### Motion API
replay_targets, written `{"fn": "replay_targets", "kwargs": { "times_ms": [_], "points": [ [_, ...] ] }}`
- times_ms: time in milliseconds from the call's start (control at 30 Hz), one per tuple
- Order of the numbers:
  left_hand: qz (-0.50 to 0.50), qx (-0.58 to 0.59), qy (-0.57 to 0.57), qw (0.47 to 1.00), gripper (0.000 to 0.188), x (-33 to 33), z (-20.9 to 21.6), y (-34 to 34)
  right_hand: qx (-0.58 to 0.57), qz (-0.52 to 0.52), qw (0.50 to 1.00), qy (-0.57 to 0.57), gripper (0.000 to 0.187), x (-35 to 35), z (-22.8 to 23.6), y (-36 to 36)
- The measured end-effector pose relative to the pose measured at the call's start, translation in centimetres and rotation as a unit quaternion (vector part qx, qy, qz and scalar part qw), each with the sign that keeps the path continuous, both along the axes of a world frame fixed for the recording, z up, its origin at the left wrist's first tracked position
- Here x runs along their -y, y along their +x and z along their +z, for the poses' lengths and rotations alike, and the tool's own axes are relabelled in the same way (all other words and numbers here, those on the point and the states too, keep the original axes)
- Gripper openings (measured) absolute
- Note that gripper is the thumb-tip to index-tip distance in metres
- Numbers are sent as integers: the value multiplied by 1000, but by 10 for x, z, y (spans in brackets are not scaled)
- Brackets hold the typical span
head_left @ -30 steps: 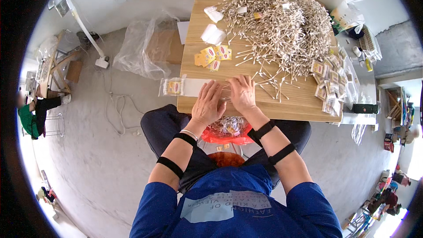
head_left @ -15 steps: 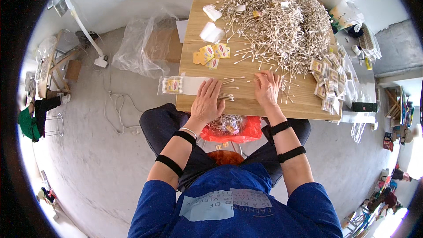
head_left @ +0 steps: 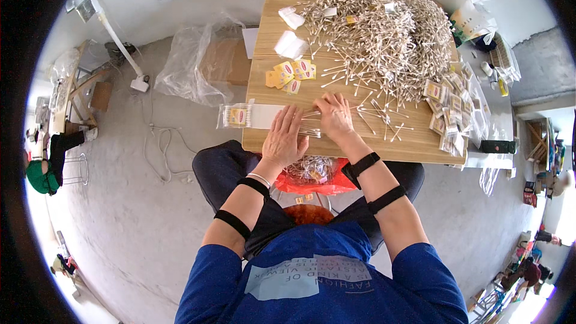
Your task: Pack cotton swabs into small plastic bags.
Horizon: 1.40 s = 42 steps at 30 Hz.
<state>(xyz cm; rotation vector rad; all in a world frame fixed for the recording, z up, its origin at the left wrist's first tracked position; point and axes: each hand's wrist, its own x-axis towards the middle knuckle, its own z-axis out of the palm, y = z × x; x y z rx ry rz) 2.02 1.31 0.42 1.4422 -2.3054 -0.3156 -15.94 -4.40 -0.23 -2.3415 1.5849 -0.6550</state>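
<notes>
My left hand point(head_left: 284, 136) lies over the right end of a white paper strip point(head_left: 267, 116), fingers flat and the thumb apart. Thin cotton swabs point(head_left: 310, 132) stick out to the right from beneath it, near the thumb. Close beside it, my right hand point(head_left: 335, 117) has its fingers curled together at the ends of a few swabs; the fingertips partly hide them. At the strip's left end sits a clear packet point(head_left: 237, 115) of swabs with a yellow label. More loose swabs point(head_left: 384, 115) lie scattered right of my right hand.
A big heap of cotton swabs point(head_left: 384, 36) covers the table's point(head_left: 354, 144) far side. Yellow cards point(head_left: 292, 74) and folded white papers point(head_left: 290, 45) lie at the left. Filled packets point(head_left: 447, 111) are piled at the right. A red bag point(head_left: 312, 188) of swabs hangs below the front edge.
My right hand has moved left across the table, from the loose swabs to beside my left hand. Several swabs now lie where it was. My left hand has stayed in place.
</notes>
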Motion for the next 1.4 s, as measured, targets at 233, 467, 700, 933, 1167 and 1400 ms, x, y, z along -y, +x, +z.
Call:
{"fn": "replay_targets", "kwargs": {
  "times_ms": [233,467,700,933,1167,1400],
  "points": [
    [12,-138,51,989,74,0,1,7,44,-8,999,4,33,-43,8,10],
    [72,-411,50,908,55,-1,-24,18,-155,69,984,52,79,-77,10,31],
    [110,-392,21,913,46,-12,-24,17,-147,43,985,77,80,-70,12,36],
    [94,-396,29,913,44,-12,-18,14,-199,58,975,78,76,-77,13,31],
    [120,-399,25,909,42,-14,-12,9,-102,21,992,71,80,-57,10,29],
    [98,-428,41,898,41,0,-10,-2,-22,-26,999,41,81,-49,-7,27]
  ]
}}
